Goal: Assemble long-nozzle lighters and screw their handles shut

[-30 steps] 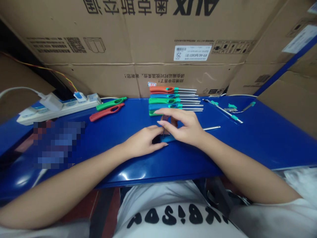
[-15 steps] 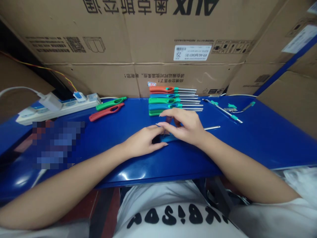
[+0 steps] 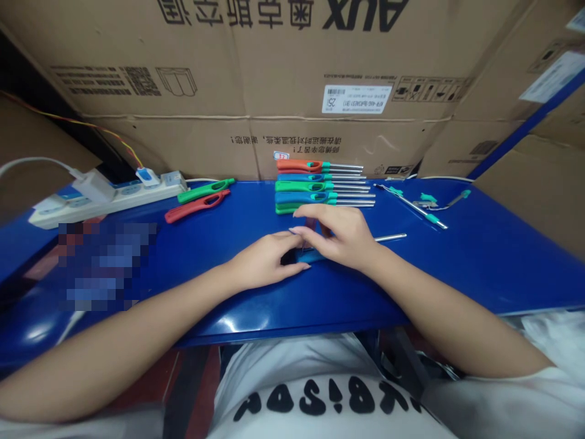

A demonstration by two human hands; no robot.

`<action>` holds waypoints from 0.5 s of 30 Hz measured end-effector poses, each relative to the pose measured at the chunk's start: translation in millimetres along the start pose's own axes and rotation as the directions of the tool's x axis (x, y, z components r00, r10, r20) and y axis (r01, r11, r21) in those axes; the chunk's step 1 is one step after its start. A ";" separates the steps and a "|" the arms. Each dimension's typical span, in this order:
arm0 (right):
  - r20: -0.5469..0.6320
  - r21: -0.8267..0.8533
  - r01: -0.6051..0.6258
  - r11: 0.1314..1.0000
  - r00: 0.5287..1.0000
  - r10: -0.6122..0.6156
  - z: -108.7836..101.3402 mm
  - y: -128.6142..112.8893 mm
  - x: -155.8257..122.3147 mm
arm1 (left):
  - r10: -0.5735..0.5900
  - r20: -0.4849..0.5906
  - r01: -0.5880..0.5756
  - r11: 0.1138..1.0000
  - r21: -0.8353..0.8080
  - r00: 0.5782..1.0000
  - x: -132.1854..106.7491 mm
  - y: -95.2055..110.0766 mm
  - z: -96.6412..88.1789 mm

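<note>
A blue long-nosed lighter (image 3: 313, 256) lies on the blue table, its metal tube sticking out to the right past my right wrist. My left hand (image 3: 262, 261) grips its handle end, thumb on the near side and fingers on the far side. Over the handle, my right hand (image 3: 345, 235) is bent with thumb and forefinger curled close to my left fingertips. Something small, thin and dark shows between those fingers, too covered to name. Beyond my hands lies a stack of assembled lighters (image 3: 301, 183) in orange, blue and green, tubes pointing right.
Green (image 3: 205, 190) and red (image 3: 196, 206) handle shells lie at the left, beside a white power strip (image 3: 123, 196). Loose tube parts with teal pieces (image 3: 411, 206) lie at the right. A cardboard sheet (image 3: 256, 91) stands along the back edge. A blurred patch covers the left side.
My right hand has shifted very slightly down over the blue lighter. My left hand keeps its hold, and the other things lie as before.
</note>
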State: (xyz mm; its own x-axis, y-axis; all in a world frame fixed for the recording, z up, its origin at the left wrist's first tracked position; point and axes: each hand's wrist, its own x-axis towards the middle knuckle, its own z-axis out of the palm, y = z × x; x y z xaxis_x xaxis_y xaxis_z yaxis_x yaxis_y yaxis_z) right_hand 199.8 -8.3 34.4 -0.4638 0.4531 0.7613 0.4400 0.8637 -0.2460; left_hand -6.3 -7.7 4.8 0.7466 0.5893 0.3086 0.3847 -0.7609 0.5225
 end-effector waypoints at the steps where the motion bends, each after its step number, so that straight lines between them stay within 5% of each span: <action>1: 0.010 0.046 -0.011 0.999 1.000 0.011 -0.4 -0.9 0.6 | -0.007 0.004 0.007 1.000 0.000 1.000 0.0 0.3 -0.1; 5: 0.044 0.249 -0.070 0.966 0.997 0.061 -1.0 -2.4 2.6 | -0.038 0.016 0.038 0.999 0.008 0.999 0.4 2.3 -1.3; 11: -0.122 0.015 0.025 1.000 0.992 -0.023 -0.5 -0.5 1.4 | -0.020 0.026 0.020 1.000 -0.009 0.999 0.6 2.2 -1.9; 15: -0.017 0.156 -0.073 0.985 0.997 0.076 1.9 -2.7 1.4 | -0.041 0.024 0.041 0.999 -0.010 0.999 0.2 1.4 -1.6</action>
State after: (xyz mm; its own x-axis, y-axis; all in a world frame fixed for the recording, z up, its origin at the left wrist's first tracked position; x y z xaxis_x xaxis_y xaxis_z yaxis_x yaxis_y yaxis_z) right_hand 196.5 -9.6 35.0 -0.4160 0.5140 0.7502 0.3475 0.8522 -0.3912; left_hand -6.5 -8.2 6.8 0.7430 0.6134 0.2677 0.4100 -0.7333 0.5423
